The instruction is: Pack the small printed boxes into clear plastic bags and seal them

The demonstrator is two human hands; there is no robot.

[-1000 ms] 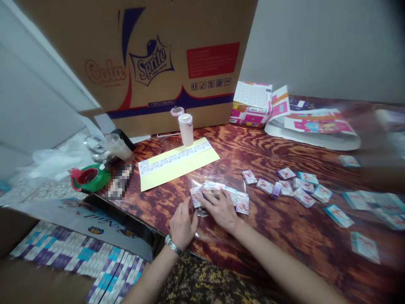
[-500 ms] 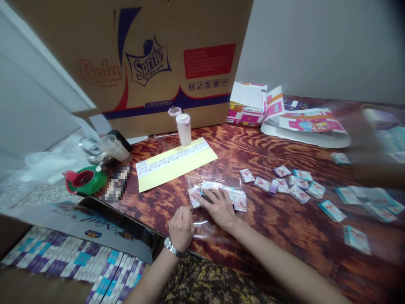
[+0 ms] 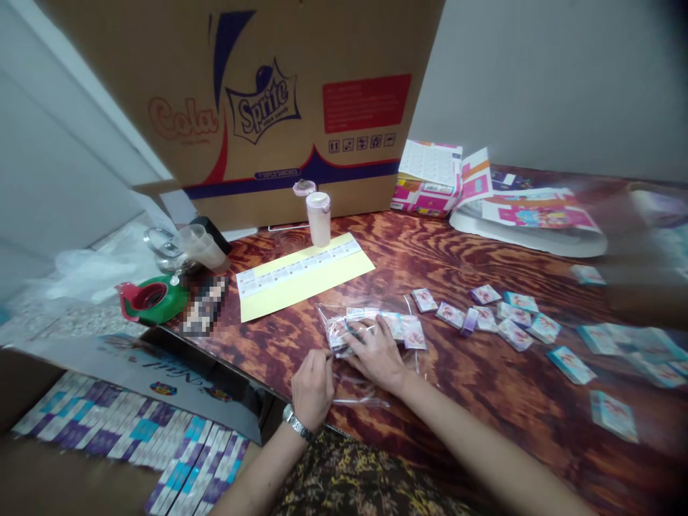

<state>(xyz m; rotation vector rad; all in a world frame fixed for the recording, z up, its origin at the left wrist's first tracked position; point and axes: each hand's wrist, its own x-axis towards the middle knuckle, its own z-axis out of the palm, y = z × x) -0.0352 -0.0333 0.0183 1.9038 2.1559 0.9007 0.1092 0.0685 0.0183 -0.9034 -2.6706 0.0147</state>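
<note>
A transparent plastic bag (image 3: 357, 387) lies on the wood-grain table (image 3: 473, 387), holding a row of small pink and white packets (image 3: 413, 334). My right hand (image 3: 377, 355) rests flat across the packets through the plastic, fingers apart. My left hand (image 3: 313, 390), with a metal wristwatch, sits at the bag's near edge, its fingertips pinching the plastic. Part of the row is hidden under my right hand. Several loose packets (image 3: 514, 335) with teal and pink printing lie scattered to the right of the bag.
A large Sprite cardboard carton (image 3: 290, 107) stands behind a pale bottle (image 3: 318, 218) and a yellow card with a label strip (image 3: 306, 278). A green tape dispenser (image 3: 153, 299) sits left. Printed sheets (image 3: 537, 215) lie back right. Stacked purple-and-teal boxes (image 3: 129, 430) lie below the table's left edge.
The bag's loose lower flap now spreads further toward me, and the packets sit a little differently. My left hand stays at the near edge, and the view has shifted slightly.
</note>
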